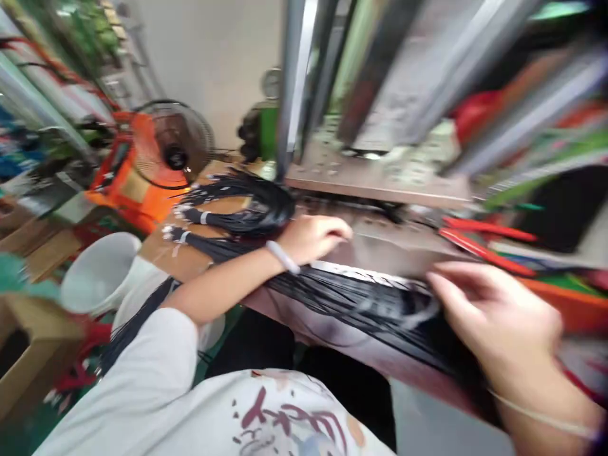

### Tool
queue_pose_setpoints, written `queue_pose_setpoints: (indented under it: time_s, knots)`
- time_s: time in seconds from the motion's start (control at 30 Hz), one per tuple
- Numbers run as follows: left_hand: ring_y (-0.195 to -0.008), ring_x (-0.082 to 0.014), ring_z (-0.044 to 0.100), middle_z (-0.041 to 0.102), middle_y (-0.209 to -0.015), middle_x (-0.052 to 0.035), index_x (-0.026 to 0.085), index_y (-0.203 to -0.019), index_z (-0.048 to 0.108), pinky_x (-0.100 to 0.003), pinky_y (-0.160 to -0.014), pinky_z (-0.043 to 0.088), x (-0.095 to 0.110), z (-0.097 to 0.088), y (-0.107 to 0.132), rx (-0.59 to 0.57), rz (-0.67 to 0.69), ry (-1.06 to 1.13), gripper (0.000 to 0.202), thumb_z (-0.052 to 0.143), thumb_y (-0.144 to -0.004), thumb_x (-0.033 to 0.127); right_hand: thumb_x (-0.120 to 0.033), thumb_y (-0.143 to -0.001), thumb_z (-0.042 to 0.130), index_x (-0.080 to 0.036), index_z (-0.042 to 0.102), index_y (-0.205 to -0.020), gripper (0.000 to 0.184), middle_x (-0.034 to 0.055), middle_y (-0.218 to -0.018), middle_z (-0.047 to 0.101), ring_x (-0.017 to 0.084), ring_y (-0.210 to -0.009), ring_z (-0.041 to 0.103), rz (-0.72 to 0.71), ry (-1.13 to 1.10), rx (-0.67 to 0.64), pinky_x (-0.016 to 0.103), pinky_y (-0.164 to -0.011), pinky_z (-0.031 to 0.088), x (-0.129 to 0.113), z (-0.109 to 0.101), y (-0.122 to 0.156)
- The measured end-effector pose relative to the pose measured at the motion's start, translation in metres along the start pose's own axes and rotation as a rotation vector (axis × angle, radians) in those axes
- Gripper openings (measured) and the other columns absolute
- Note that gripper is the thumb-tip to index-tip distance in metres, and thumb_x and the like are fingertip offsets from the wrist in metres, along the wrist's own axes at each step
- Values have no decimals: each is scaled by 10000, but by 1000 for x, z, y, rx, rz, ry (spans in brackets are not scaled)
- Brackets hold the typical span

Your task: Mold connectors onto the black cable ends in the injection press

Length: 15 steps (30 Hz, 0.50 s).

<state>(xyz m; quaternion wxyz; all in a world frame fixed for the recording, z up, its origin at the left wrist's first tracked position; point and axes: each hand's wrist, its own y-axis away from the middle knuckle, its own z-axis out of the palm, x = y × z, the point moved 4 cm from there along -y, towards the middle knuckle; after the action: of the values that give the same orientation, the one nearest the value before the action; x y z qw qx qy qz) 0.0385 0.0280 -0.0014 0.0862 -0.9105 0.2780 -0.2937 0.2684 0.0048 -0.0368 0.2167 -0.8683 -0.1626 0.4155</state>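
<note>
A long bundle of black cables point(342, 297) lies along the front edge of the bench, with a row of white ends on its far side. My left hand point(313, 239), with a pale band at the wrist, is over the bundle's left part. Its fingers are loosely bent and apart, with nothing visible in them. At the bundle's right end is my right hand point(498, 310), thumb and forefinger brought together beside the white ends. Blur hides what, if anything, they pinch. More tied black cable bundles point(256, 206) with white ends lie left of my left hand.
A machine with metal posts stands on a plate point(380, 187) behind the cables. Red-handled tools point(484, 244) lie at the right beside an orange bin edge point(560, 304). An orange fan point(166, 152), a white bucket point(102, 272) and a cardboard box point(40, 354) are at the left.
</note>
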Motion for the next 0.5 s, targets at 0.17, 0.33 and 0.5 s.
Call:
queue_pose_setpoints:
  time_s: [0.17,0.33,0.5]
  knots:
    - [-733,-131,641,678,-799,-25,145,-811,629,-230,-727,488,-10,-4,2,119,88,249,73,573,-850,118,-333,-791,635,-220,638,-837,122,36,-717,661,195,-620,626,129,-81,59,335,-576,519,11,-14,4]
    - [-708,-115,644,685,-782,-3,164,-836,645,-203,-696,482,7,-4,13,61,123,245,68,586,-870,167,-293,-786,640,-205,633,-818,93,11,-694,642,164,-599,604,142,-159,77,295,-564,515,11,-11,-3]
    - [-698,-124,629,675,-778,-9,163,-829,625,-211,-671,461,11,6,11,-45,180,72,105,536,-879,138,-278,-791,636,-196,635,-828,90,19,-716,641,165,-624,605,155,-192,64,289,-575,507,11,-16,-1]
